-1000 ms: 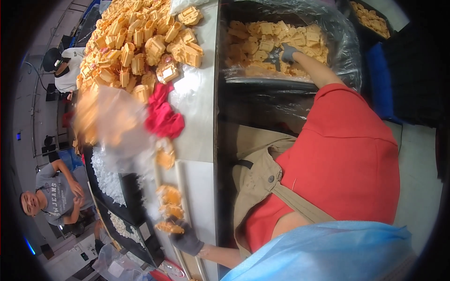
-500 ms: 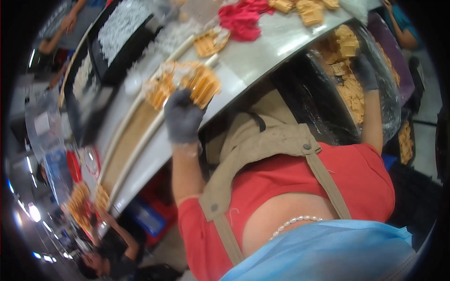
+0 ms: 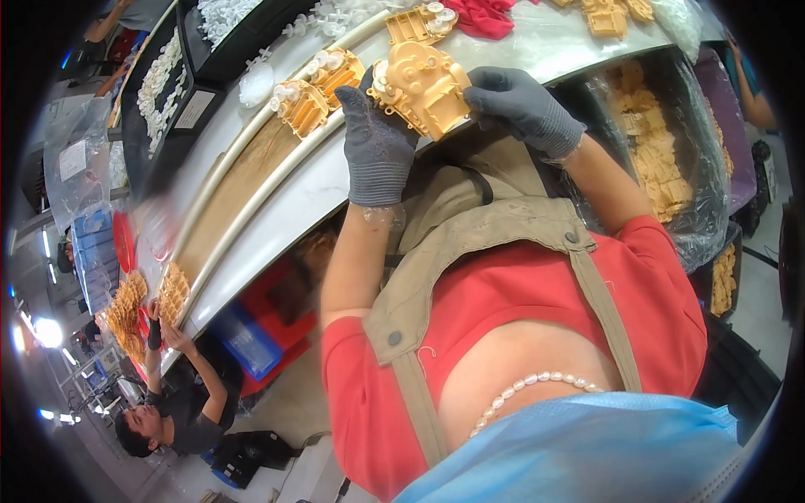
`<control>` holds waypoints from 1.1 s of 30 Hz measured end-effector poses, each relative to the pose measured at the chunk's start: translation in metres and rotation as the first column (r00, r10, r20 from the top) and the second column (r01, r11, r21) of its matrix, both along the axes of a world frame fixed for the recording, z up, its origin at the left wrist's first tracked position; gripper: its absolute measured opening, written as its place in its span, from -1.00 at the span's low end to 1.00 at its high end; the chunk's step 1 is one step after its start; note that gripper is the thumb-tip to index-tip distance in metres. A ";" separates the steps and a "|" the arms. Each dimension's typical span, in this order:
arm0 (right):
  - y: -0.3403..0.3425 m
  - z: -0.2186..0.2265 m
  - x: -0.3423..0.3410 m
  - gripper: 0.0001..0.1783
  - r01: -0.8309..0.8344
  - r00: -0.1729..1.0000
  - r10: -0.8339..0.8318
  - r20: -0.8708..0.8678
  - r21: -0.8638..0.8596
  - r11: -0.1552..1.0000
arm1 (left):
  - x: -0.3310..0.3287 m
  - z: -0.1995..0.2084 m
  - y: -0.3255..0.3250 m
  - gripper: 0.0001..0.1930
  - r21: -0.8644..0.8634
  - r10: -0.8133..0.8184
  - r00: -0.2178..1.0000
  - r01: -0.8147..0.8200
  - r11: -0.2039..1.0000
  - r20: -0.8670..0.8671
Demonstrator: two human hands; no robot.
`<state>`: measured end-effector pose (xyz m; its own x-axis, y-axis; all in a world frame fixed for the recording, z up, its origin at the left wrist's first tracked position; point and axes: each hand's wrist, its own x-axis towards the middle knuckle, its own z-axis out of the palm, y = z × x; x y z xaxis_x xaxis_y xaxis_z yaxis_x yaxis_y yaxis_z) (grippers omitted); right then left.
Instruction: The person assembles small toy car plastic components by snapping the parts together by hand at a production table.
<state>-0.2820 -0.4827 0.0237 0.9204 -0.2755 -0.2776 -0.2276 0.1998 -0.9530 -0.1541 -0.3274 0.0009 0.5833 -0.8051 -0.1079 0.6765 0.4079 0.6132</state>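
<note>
A yellow-orange plastic housing (image 3: 423, 84) with rounded bosses and a ribbed square section is held up between my two grey-gloved hands. My left hand (image 3: 377, 151) grips its lower left side, thumb raised and the other fingers partly hidden behind it. At its right edge, the fingers of my right hand (image 3: 521, 109) are closed on the rim. Just left of my left thumb, similar housings (image 3: 312, 99) with white plastic gears in them lie on the belt track. Beyond the held piece sits another housing (image 3: 411, 27), also with white parts in it.
At right stands a plastic-lined bin (image 3: 696, 180) of yellow-orange housings. Black trays (image 3: 197, 109) of small white parts are at the far left, near a round white piece (image 3: 257, 85). A red cloth (image 3: 482, 18) lies at the back. Lower left, another person (image 3: 184, 402) handles yellow parts.
My right hand has come out of the lined bin and over to the left, onto the housing. My left hand has moved right, off the housings on the track, and now grips this one.
</note>
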 end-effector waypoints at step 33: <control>0.005 -0.003 0.068 -0.56 0.541 0.757 -0.134 0.639 -0.498 0.678 | -0.020 0.020 -0.020 -0.46 0.117 0.102 0.725 -0.245 0.962 0.682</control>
<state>-0.2145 -0.4780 0.0211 0.6497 -0.5107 0.5631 0.2852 -0.5228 -0.8033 -0.1738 -0.3478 0.0211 0.6895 -0.6883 0.2255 -0.0047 0.3072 0.9516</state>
